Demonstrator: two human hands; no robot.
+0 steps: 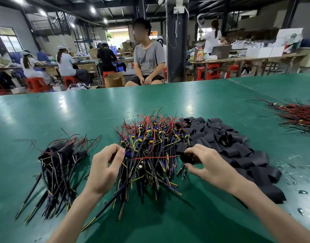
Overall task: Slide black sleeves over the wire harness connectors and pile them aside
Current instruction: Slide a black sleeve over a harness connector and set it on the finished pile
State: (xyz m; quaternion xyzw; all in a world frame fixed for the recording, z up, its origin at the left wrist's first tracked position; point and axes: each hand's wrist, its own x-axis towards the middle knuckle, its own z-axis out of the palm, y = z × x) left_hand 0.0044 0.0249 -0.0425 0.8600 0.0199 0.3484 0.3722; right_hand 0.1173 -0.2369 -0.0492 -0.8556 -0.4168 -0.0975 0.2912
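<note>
Now the held harness [156, 157] lies level between the two hands, just above the near edge of the unsleeved pile [150, 135] at the middle of the desk [168, 102]. The left hand [105, 167] pinches it at its blue connector end between curled fingers and thumb. That leaves the red and black leads pointing toward 3 o'clock, where the sleeve waits. The right hand [208, 163] pinches one black sleeve [186, 157] between thumb and fingertips, its mouth turned toward 9 o'clock to meet those leads. Holding both parts at the same height and end to end looks meant to let the sleeve run straight along the wires onto the connector. Blur here hides whether the lead tips have entered the sleeve; probably they are just at its mouth.

The layout suits this flow. The loose sleeve heap [229, 142] lies at 3 o'clock from the unsleeved pile, touching its edge, within easy reach of the picking hand. The finished pile [61, 155], with black sleeves already over the connectors, sits at 9 o'clock, apart from the rest, where the left hand can drop each piece.

Further out, at 2 o'clock, a separate bundle of red wires [297, 114] lies near the desk edge. At 12 o'clock, beyond the desk, a seated person [149, 55] faces this way, with other workers on red stools [35, 84] behind.
</note>
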